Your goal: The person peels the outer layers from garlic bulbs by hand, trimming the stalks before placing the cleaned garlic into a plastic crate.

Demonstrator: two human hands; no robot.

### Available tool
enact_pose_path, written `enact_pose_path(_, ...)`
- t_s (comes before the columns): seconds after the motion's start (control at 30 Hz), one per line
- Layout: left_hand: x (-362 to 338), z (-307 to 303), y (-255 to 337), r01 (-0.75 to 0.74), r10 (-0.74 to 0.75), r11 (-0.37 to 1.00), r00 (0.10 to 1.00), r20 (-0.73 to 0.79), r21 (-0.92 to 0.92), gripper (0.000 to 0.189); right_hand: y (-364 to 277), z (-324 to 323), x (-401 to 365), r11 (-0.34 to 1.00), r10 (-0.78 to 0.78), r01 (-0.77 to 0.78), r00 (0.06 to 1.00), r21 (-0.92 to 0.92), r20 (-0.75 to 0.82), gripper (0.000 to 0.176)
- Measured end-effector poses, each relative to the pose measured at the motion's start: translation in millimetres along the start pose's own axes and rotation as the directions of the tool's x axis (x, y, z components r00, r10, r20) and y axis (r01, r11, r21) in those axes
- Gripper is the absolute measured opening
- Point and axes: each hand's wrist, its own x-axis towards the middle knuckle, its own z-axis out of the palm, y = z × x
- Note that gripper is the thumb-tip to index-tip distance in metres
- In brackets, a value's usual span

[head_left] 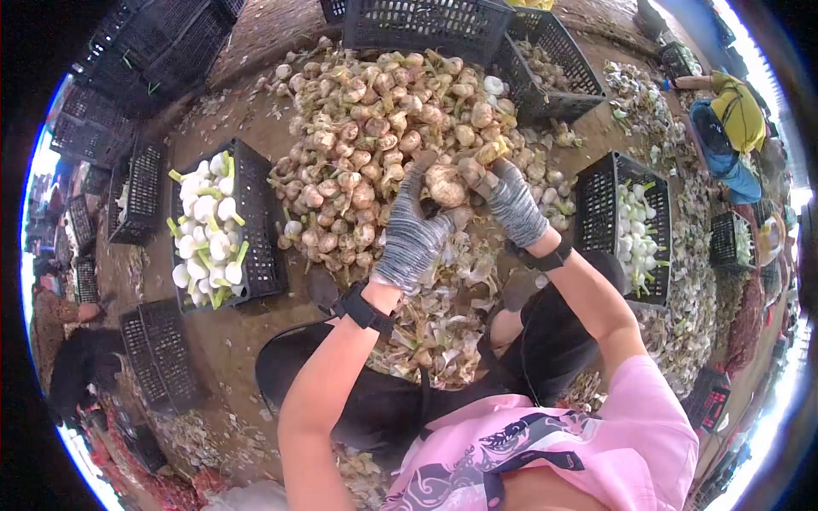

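While your left grip [415, 228] pinches the bulb [446, 186], likely to steady it, your right grip [513, 200] curls at its three-o'clock side, hold unclear; the pile [354, 136] spreads towards twelve.

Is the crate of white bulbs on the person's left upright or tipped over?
Upright: the crate has its open top facing up, and the white bulbs lie heaped inside.

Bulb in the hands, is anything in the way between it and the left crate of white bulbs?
The left hand is on the bulb's crate side, and part of the heap lies before the crate. The bulb looks held above the heap, so it could probably pass over.
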Motion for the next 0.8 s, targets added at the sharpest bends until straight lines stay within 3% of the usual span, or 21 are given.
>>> enact_pose_path(0.07, -3, 0, 1, 0.035, -0.035, 0.998, 0.999, -0.003, -0.049, 0.071, -5, -8, 4, 0.932, 0.151, -0.159, 0.987, -0.327, -0.049, 0.036)
enact_pose_path(0.1, -4, 0, 4, 0.063, -0.065, 0.993, 0.998, -0.014, -0.101, 0.071, 0, -10, 2, 0.931, 0.15, -0.159, 0.987, -0.328, -0.05, 0.036)
enact_pose_path(0.17, -3, -1, 6, 0.056, -0.056, 0.995, 0.998, -0.006, -0.081, 0.071, 5, -11, 1, 0.976, -0.096, 0.095, 0.995, -0.198, 0.004, 0.039)
enact_pose_path(0.23, -7, 1, 14, 0.094, -0.098, 0.984, 0.995, -0.016, -0.15, 0.068, -2, -15, 3, 0.963, -0.096, 0.103, 0.995, -0.249, 0.04, 0.034)
enact_pose_path(0.27, -8, 0, 20, 0.095, -0.098, 0.984, 0.995, -0.018, -0.149, 0.068, -6, -18, 5, 0.92, -0.076, 0.104, 0.993, -0.377, 0.089, 0.031)
enact_pose_path(0.3, -8, -2, 27, 0.183, -0.189, 0.965, 0.982, -0.012, -0.187, 0.062, -9, -18, 6, 0.861, -0.05, 0.111, 0.99, -0.496, 0.135, 0.029)
enact_pose_path(0.33, -8, -4, 31, 0.269, -0.276, 0.937, 0.961, -0.003, -0.224, 0.056, -13, -17, 3, 0.909, 0.041, -0.02, 0.998, -0.417, 0.041, 0.024)
enact_pose_path(0.37, -8, -9, 25, 0.267, -0.276, 0.938, 0.961, -0.007, -0.222, 0.056, -13, -16, 2, 0.91, 0.041, -0.019, 0.998, -0.415, 0.045, 0.024)
enact_pose_path(0.43, -3, -19, 8, 0.286, -0.339, 0.779, 0.941, 0.009, -0.558, 0.045, -12, -14, 0, 0.881, -0.097, 0.139, 0.989, -0.451, 0.114, 0.023)
enact_pose_path(0.5, 4, -16, 8, 0.213, -0.272, 0.844, 0.961, -0.052, -0.492, 0.038, -7, -13, -2, 0.891, -0.134, 0.186, 0.979, -0.414, 0.152, 0.027)
enact_pose_path(0.53, 5, -20, 11, 0.365, -0.44, 0.805, 0.896, -0.057, -0.469, 0.041, -8, -13, -5, 0.87, -0.087, 0.168, 0.978, -0.463, 0.191, 0.029)
enact_pose_path(0.6, 16, -11, 11, 0.512, -0.696, 0.66, 0.692, -0.191, -0.55, 0.055, -10, -6, -12, 0.851, -0.005, 0.109, 0.98, -0.514, 0.198, 0.038)
enact_pose_path(0.63, 17, -16, 9, 0.512, -0.699, 0.659, 0.688, -0.196, -0.551, 0.055, -9, -4, -14, 0.853, -0.001, 0.105, 0.98, -0.511, 0.201, 0.038)
enact_pose_path(0.7, 13, -36, -2, 0.73, -0.794, 0.604, 0.586, -0.162, -0.319, 0.054, -5, -3, -16, 0.947, 0.124, -0.061, 0.975, -0.315, 0.185, 0.038)
enact_pose_path(0.77, 10, -46, -6, 0.724, -0.75, 0.655, 0.658, -0.067, -0.218, 0.052, -3, -5, -17, 0.974, 0.092, -0.044, 0.973, -0.221, 0.212, 0.034)
enact_pose_path(0.8, 8, -44, -4, 0.673, -0.683, 0.729, 0.706, -0.187, -0.126, 0.05, 0, -8, -18, 0.985, 0.113, -0.089, 0.98, -0.147, 0.163, 0.032)
